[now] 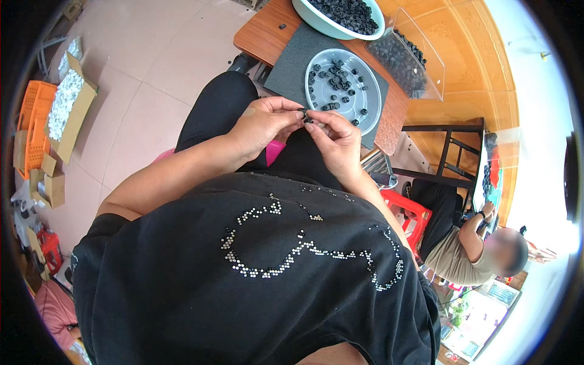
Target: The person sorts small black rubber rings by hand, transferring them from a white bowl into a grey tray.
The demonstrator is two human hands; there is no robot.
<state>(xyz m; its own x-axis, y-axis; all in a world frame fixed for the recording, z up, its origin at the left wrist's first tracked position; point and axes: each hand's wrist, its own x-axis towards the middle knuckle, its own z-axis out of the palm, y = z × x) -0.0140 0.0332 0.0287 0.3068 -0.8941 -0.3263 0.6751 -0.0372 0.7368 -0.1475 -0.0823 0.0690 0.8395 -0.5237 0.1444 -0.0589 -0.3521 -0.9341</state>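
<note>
My left hand and my right hand meet over my lap, fingertips nearly touching. Between them, pinched by both, is a small black part, ring-like or cap-like. Fingers cover much of it, and whether it is one piece or two I cannot make out. Just beyond my hands, a pale grey round basin holds several loose black parts of similar look. It rests on a dark grey mat on the brown wooden table.
A light green basin heaped with black parts stands at the table's far side. Next to it is a clear bin of black pieces. A person sits at the right near a red stool. Cartons and an orange crate stand left.
</note>
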